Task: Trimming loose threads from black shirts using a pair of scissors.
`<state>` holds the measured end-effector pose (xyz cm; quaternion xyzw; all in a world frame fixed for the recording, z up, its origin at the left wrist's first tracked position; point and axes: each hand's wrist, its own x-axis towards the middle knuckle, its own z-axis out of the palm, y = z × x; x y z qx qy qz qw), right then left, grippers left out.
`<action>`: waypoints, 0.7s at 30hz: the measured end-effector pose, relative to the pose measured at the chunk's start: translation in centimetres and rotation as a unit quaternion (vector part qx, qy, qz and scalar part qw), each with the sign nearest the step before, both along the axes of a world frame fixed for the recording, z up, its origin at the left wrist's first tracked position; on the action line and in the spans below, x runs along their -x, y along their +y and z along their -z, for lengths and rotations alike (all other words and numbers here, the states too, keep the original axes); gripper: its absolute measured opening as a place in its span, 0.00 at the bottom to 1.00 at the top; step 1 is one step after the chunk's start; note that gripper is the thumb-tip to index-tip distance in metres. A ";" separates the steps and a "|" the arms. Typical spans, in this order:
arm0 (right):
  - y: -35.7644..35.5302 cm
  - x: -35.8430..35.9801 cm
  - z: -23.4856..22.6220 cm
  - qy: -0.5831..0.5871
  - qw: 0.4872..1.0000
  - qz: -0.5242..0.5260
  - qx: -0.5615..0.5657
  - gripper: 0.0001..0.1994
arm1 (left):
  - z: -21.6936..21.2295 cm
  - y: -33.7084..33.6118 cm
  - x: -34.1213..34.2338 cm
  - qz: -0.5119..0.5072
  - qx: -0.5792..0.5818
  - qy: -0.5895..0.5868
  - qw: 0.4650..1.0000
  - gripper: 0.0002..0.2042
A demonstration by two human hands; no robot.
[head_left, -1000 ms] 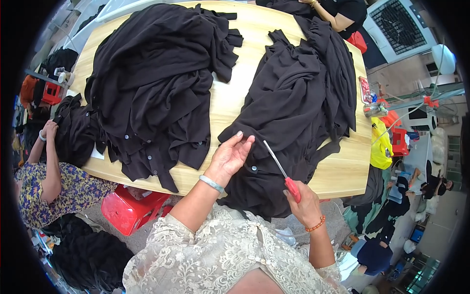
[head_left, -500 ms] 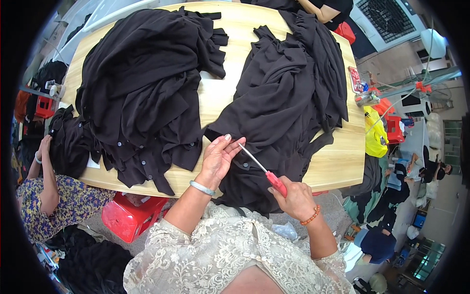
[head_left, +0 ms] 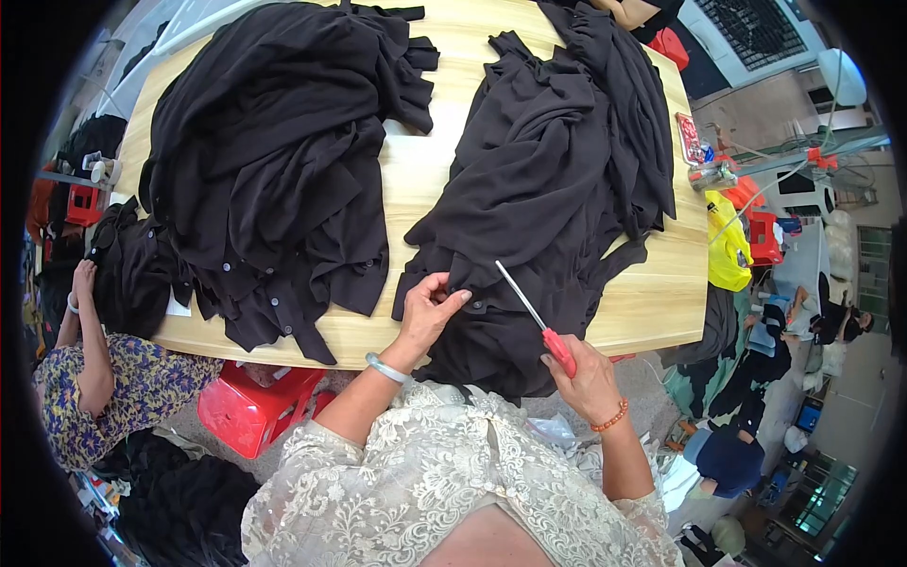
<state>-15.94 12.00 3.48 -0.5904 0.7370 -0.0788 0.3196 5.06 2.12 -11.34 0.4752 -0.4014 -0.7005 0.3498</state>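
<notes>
Black cloth (head_left: 529, 203) lies heaped right of centre in the frame, on a pale wooden desk (head_left: 657, 317). Your hands are apart: at centre, your left hand (head_left: 427, 314) pinches its lower edge beside a button (head_left: 478, 307); lower right of centre, your right hand (head_left: 588, 380) grips a red-handled tool (head_left: 559, 352), its metal shaft slanting up-left. Another dark heap (head_left: 274, 142) fills the upper left.

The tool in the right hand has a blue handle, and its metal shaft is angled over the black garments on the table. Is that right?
Not quite: the handle is red, not blue, as the head view shows. The tool is in the right hand, its metal shaft angled over the black garments on the table.
</notes>
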 end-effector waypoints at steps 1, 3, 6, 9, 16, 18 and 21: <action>0.2 0.0 0.0 -0.002 1.000 -0.001 -0.001 0.12 | 0.7 0.0 0.3 -0.027 0.035 -0.011 0.999 0.12; 0.6 0.1 0.0 -0.004 1.000 0.000 -0.001 0.12 | 0.7 -0.3 0.4 -0.053 0.071 -0.022 0.996 0.11; 1.1 0.2 -0.2 -0.007 1.000 0.005 -0.003 0.12 | -0.2 -0.1 0.1 -0.003 0.047 -0.004 0.999 0.11; 1.5 0.0 -0.4 -0.005 1.000 0.004 0.003 0.13 | -0.2 1.2 -0.1 0.011 0.013 -0.006 1.000 0.12; 2.0 -0.2 -1.0 -0.005 1.000 -0.001 -0.001 0.13 | -1.4 2.5 -0.2 -0.049 -0.080 0.064 0.994 0.13; 2.2 -0.3 -1.2 -0.006 1.000 0.002 0.004 0.13 | -1.7 3.2 -0.7 -0.041 -0.112 0.091 0.989 0.13; 2.4 -0.2 -1.5 -0.013 1.000 0.001 0.013 0.13 | -4.3 3.5 -0.7 -0.030 -0.117 0.133 0.984 0.12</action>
